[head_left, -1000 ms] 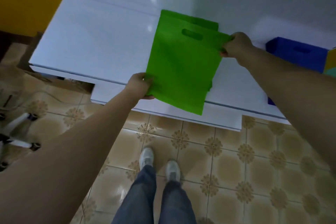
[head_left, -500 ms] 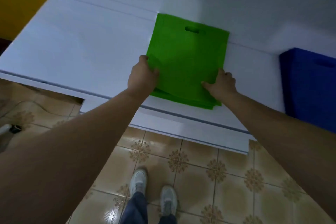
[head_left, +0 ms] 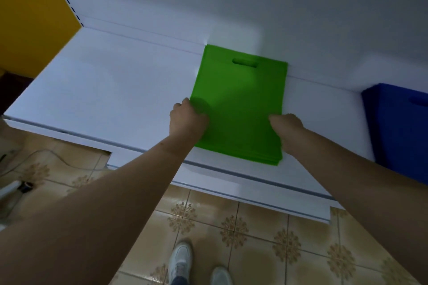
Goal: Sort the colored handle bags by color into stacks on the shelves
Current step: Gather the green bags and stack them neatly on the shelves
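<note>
Green bags [head_left: 238, 104] stacked flat on white shelf [head_left: 104, 90]. Left hand [head_left: 187, 120] at 9 o'clock edge, right hand [head_left: 287, 126] at 4 o'clock; fingers curled against stack, actual grip unclear. Blue bags [head_left: 403, 127] at 3 o'clock.

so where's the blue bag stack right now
Head view: the blue bag stack lies at the far right of the white shelf, right of the green bags.

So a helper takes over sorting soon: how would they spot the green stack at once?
On the white shelf under the yellow side panel, look mid-shelf against the back wall. The green bag stack lies flat, both hands at its sides; the blue stack sits further right.
</note>
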{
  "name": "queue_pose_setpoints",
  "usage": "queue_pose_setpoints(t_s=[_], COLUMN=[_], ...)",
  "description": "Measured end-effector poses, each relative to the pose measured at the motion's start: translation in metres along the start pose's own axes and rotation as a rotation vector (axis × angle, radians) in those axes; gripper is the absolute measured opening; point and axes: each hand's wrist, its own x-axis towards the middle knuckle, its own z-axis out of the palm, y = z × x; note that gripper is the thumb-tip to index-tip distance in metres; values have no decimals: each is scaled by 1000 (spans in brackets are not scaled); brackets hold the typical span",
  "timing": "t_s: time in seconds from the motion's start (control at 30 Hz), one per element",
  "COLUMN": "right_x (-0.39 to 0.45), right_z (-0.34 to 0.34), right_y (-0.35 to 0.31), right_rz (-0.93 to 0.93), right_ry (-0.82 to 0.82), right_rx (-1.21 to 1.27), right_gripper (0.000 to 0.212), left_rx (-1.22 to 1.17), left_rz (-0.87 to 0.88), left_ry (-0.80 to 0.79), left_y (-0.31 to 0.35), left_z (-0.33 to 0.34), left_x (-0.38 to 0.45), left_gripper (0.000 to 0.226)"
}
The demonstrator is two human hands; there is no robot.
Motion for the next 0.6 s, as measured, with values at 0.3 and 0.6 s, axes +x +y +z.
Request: queue_pose_setpoints(t_s=[0.3,0.6], right_x=[-15,-173], right_z=[-7,-57], right_y=[-6,-63], right_rz=[-31,-572], right_ry=[-156,-22], right_rx=[-52,-191], right_gripper=[36,77], left_rx=[255,-125], left_rz=[74,224], left_ry=[-215,-82], left_y=[4,52], left_z=[-13,-125], left_x=[-6,-124], left_gripper=[78,74])
